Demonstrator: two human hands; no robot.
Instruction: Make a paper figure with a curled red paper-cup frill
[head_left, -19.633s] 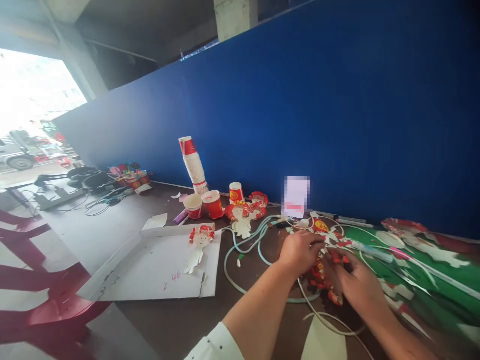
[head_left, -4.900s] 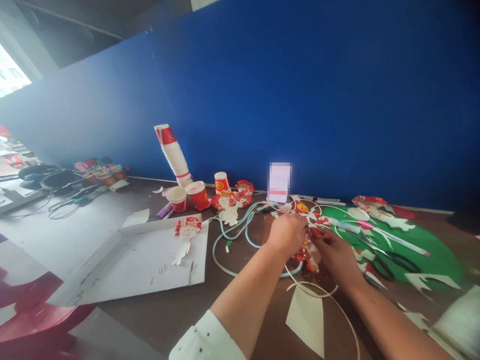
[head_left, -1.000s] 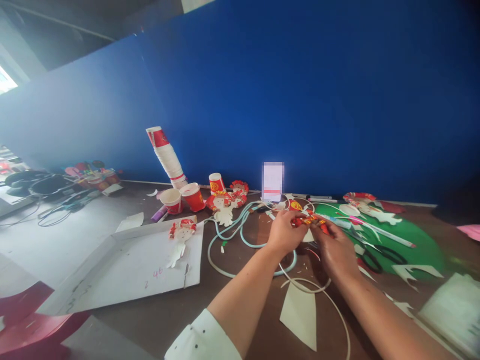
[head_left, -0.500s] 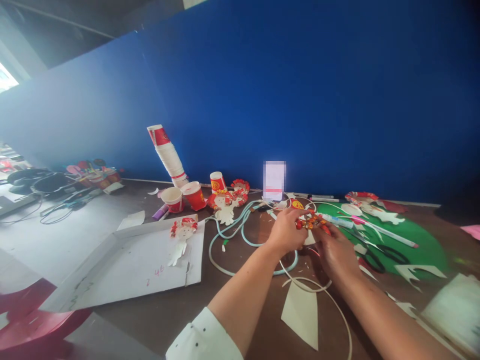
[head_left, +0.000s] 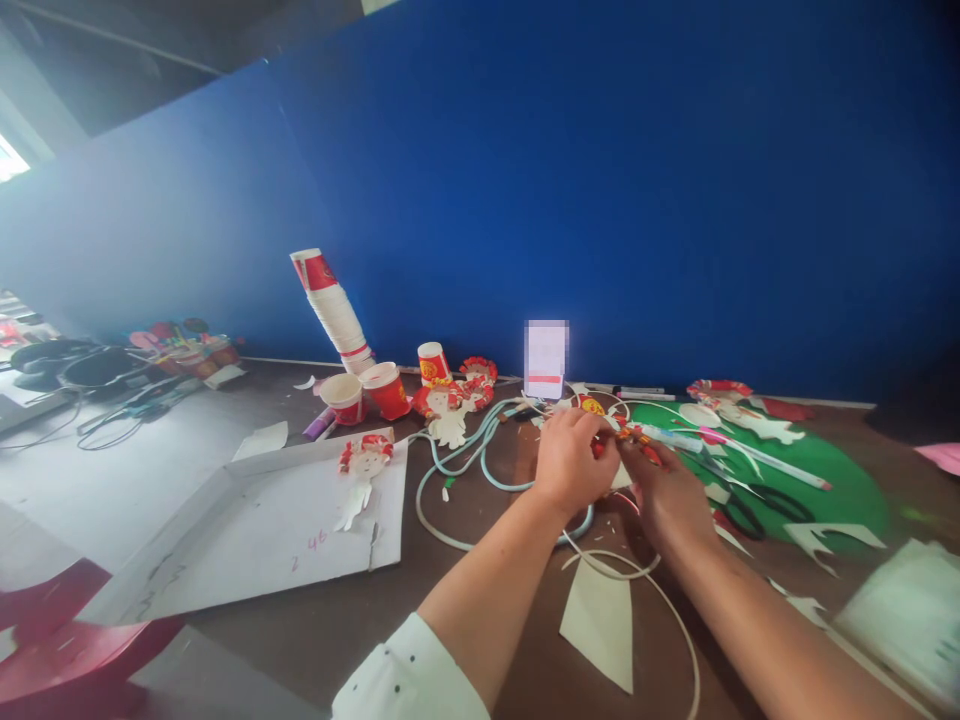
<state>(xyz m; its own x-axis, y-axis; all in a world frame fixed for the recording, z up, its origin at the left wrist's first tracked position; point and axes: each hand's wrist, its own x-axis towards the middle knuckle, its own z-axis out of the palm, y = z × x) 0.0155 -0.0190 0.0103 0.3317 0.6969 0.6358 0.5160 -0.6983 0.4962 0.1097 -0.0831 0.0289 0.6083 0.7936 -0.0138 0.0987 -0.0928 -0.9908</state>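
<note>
My left hand (head_left: 573,458) and my right hand (head_left: 666,482) meet over the table, fingers closed round a small red-and-gold fringed paper piece (head_left: 639,438). It resembles the printed paper of the cups nearby; my fingers hide much of it. Behind my left hand lies another red-and-yellow printed piece (head_left: 592,405). Just right of my right hand are a pink-and-white marker (head_left: 795,472) and black-handled scissors (head_left: 780,502) on a green round sheet (head_left: 855,500). A pale cable (head_left: 686,630) loops beneath my wrists, beside a cream paper scrap (head_left: 604,625).
A tall leaning stack of paper cups (head_left: 330,310) stands by the blue partition (head_left: 600,180). Cut paper figures with red fringes (head_left: 446,412) lie nearby, one on the white board (head_left: 247,550). A lit, blurred-out screen (head_left: 546,358) stands behind my hands. A plastic bag (head_left: 907,620) is at right.
My left hand has turned slightly and now covers more of the red-and-gold paper piece. Both hands stay closed on it; the view has shifted slightly.
</note>
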